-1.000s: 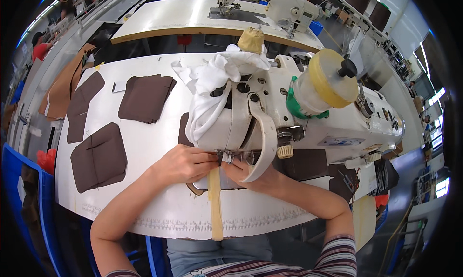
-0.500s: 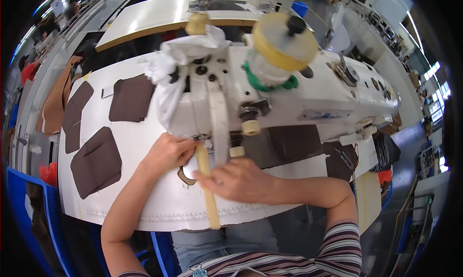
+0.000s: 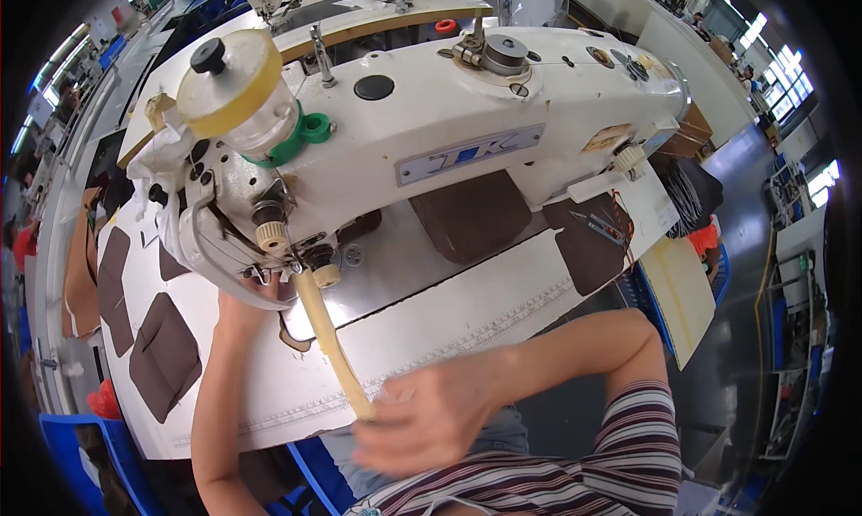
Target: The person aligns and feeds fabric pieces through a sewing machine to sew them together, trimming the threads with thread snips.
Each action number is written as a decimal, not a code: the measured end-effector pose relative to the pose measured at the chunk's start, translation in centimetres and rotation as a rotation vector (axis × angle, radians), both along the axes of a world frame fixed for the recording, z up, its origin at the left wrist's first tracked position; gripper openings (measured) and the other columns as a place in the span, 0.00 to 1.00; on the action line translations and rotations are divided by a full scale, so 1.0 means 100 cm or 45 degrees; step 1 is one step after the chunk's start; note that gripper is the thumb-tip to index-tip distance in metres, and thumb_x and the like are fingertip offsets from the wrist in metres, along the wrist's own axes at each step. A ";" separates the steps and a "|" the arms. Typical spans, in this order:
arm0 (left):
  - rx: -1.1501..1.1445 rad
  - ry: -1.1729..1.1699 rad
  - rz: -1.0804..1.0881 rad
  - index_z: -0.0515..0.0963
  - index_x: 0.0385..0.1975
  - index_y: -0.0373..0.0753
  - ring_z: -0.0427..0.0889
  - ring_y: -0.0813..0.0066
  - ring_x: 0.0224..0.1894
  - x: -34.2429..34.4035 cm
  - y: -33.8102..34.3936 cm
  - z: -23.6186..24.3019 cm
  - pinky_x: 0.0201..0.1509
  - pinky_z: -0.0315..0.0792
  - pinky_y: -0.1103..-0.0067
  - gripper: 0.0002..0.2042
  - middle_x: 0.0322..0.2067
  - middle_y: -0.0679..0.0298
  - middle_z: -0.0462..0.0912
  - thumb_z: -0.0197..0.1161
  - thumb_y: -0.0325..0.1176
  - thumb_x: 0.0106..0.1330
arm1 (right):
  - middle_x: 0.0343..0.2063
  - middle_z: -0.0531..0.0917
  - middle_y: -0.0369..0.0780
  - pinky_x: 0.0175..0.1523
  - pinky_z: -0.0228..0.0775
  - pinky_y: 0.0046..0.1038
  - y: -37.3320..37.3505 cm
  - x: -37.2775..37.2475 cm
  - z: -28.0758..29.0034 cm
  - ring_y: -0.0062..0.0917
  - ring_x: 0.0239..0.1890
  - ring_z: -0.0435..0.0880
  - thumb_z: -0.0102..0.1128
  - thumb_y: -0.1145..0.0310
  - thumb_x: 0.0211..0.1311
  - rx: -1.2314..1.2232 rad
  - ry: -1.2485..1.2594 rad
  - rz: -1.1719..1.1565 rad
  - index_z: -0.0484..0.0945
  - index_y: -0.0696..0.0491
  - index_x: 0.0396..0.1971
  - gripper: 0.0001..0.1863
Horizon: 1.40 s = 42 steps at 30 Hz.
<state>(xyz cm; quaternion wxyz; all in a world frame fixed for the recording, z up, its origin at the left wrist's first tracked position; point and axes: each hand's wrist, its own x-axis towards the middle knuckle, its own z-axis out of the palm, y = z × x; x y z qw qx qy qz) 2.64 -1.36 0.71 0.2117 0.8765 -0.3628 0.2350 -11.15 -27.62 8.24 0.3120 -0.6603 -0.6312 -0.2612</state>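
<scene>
A pale yellow strip (image 3: pixel 327 341) runs from under the sewing machine (image 3: pixel 377 125) toward the table's near edge. My right hand (image 3: pixel 429 415) is at the near end of the strip, smeared by motion; whether its fingers grip the strip cannot be made out. My left hand (image 3: pixel 244 302) lies beside the needle area, its fingers hidden behind the machine's head and white curved guard. A brown fabric piece shows in part near those fingers. Left of my left arm lies a brown fabric panel (image 3: pixel 165 358), with a second brown panel (image 3: pixel 114 278) beyond it.
Under the machine's arm lies a brown stack (image 3: pixel 471 215). Snips (image 3: pixel 597 227) rest on a brown piece (image 3: pixel 588 257) at the right. A yellow-topped clear container (image 3: pixel 235 98) stands on the machine head. A blue chair (image 3: pixel 67 435) is at the left.
My view has turned, so the machine appears farther left. My right hand has moved from the strip's middle to its near end. My left hand's fingers are now hidden behind the machine.
</scene>
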 end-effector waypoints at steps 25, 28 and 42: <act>-0.552 0.199 1.369 0.75 0.49 0.38 0.77 0.75 0.29 -0.107 0.273 0.048 0.34 0.70 0.78 0.17 0.25 0.61 0.77 0.65 0.33 0.61 | 0.43 0.84 0.47 0.54 0.75 0.32 -0.142 0.074 -0.012 0.38 0.51 0.82 0.70 0.73 0.45 -0.340 0.848 -0.770 0.86 0.56 0.35 0.13; -0.453 0.296 1.470 0.72 0.56 0.41 0.80 0.70 0.36 -0.117 0.278 0.029 0.41 0.72 0.76 0.25 0.32 0.58 0.80 0.67 0.31 0.56 | 0.42 0.85 0.47 0.54 0.75 0.33 -0.147 0.078 -0.013 0.37 0.51 0.82 0.71 0.74 0.44 -0.299 0.953 -0.754 0.86 0.56 0.35 0.14; 0.127 0.122 0.473 0.80 0.45 0.36 0.74 0.60 0.58 0.026 0.099 0.038 0.58 0.72 0.71 0.18 0.50 0.55 0.80 0.69 0.34 0.55 | 0.37 0.85 0.40 0.41 0.81 0.29 -0.029 0.010 -0.027 0.30 0.43 0.85 0.66 0.71 0.51 -0.499 0.365 -0.383 0.76 0.54 0.25 0.07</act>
